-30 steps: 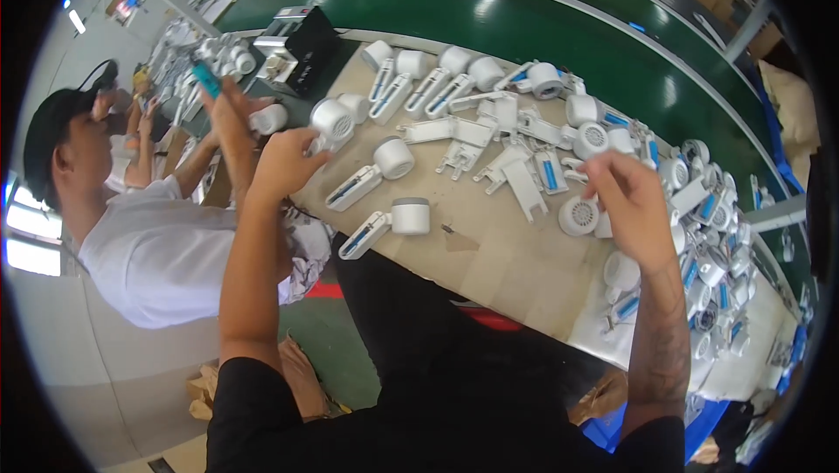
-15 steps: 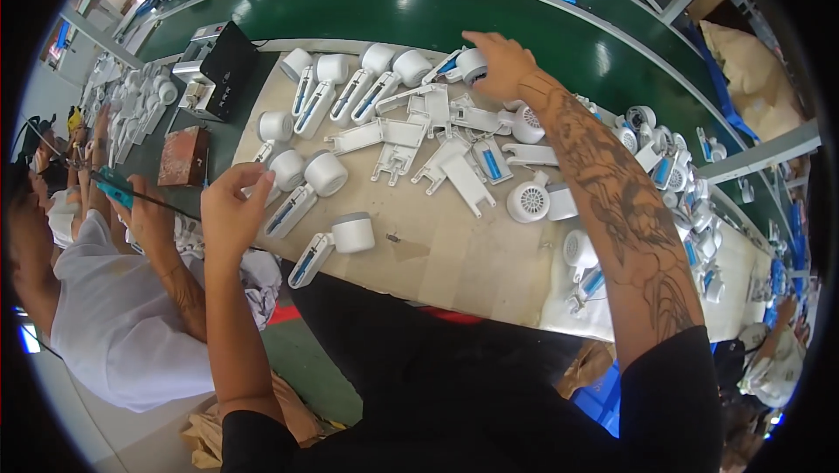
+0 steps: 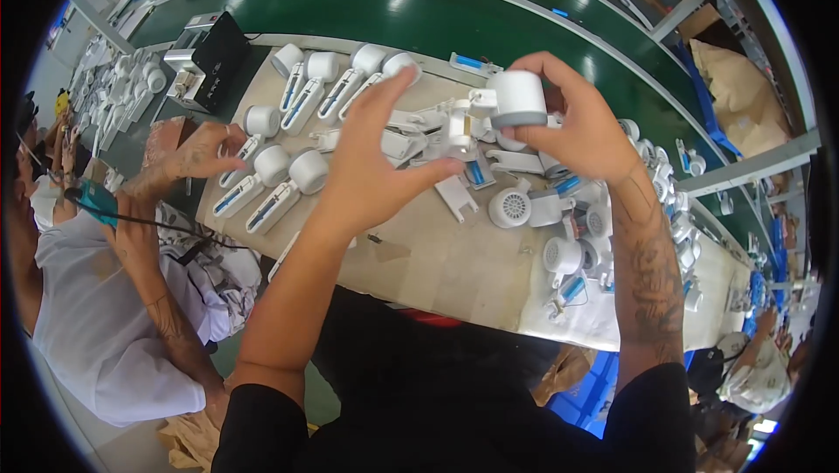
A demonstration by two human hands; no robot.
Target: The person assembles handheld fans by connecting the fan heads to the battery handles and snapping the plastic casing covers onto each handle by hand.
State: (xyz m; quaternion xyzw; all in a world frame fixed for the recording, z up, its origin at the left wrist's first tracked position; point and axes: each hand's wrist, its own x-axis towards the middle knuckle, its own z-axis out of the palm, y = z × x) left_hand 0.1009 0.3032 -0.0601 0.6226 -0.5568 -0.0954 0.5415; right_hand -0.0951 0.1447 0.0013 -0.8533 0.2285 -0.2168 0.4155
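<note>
My right hand (image 3: 584,128) grips the round head of a small white handheld fan (image 3: 518,96), thumb below and fingers behind. The fan is raised over the worktop, its handle end pointing left. My left hand (image 3: 371,172) is empty, with thumb and fingers spread wide, just left of that end. Under both hands lie loose white handle shells (image 3: 454,198), partly hidden. Left of my left hand are several fans with open handles showing blue battery cells, such as one fan (image 3: 306,172). A fan with a round grille (image 3: 509,207) lies below my right hand.
A co-worker's hand (image 3: 205,154) reaches over the left fans; the other holds a teal corded tool (image 3: 94,202). A black and silver machine (image 3: 205,62) stands at the back left. More fan parts (image 3: 599,220) crowd the right side. A green conveyor (image 3: 350,10) runs behind.
My right hand has brought a fan from the far edge nearer and rightward. My left hand has moved right and opened wide. The co-worker's hand has come in over the fans at left.
</note>
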